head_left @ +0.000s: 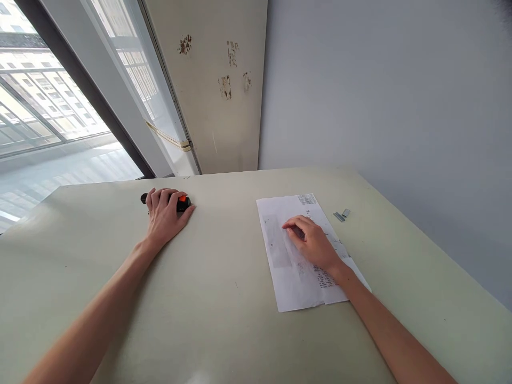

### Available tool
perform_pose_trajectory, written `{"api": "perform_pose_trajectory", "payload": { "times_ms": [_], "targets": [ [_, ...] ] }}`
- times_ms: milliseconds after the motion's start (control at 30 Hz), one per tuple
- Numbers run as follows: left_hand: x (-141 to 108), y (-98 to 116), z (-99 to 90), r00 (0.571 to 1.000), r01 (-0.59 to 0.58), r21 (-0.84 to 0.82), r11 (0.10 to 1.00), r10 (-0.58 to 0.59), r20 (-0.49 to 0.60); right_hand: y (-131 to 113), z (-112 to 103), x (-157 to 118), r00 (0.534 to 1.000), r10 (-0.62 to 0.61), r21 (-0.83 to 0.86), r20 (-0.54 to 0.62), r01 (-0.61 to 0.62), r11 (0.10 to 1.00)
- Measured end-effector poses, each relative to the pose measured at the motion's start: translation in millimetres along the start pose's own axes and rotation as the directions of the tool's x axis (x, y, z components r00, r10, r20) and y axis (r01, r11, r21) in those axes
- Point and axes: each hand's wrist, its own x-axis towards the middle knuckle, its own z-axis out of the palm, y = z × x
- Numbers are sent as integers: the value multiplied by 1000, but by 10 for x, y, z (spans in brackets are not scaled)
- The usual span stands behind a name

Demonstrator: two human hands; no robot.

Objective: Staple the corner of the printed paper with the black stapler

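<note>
Tabletop [216, 320] below both hands' fingers. R hand [314, 246] over printed paper [276, 272], which lies approx. flat under & around its fingers; those are bent, thumb & index tips nearly together, can't tell if pinching anything. Sm. grey strips [339, 217] right of R fingers, off paper's edge. L hand [164, 217], well apart, fingers slightly spread over blk/orange obj. [183, 205], grip unclear. Beyond L fingers: stained beige panel [224, 130]
</note>
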Motion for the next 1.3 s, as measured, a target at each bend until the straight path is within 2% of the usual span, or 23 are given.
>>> {"api": "perform_pose_trajectory", "payload": {
  "times_ms": [133,233,333,500,667,767,933,1300],
  "targets": [
    [-109,151,-35,999,-25,-36,999,24,-27,19,6,5,1000,2,6,-9,-2,1000],
    [-260,327,-128,996,-89,-75,993,89,-5,10,24,6,1000,0,3,-23,0,1000],
    [-439,508,-247,986,-142,-140,980,152,65,-20,53,-2,999,1,0,-37,-1,1000],
    [-623,699,-391,961,-119,-219,968,168,219,-35,80,-23,1000,9,-7,-21,-9,1000],
    [-634,703,-419,937,29,-288,957,75,342,-14,87,-45,1000,9,-20,-12,-10,1000],
    [-628,678,-412,929,92,-309,946,30,368,-44,84,-70,1000,-7,-63,3,7,998],
    [-627,662,-394,932,98,-316,944,24,361,-97,64,-112,999,-41,-158,29,45,986],
    [-627,667,-393,932,104,-305,947,14,361,-132,91,-142,999,-34,-124,39,39,992]
  ]
}}
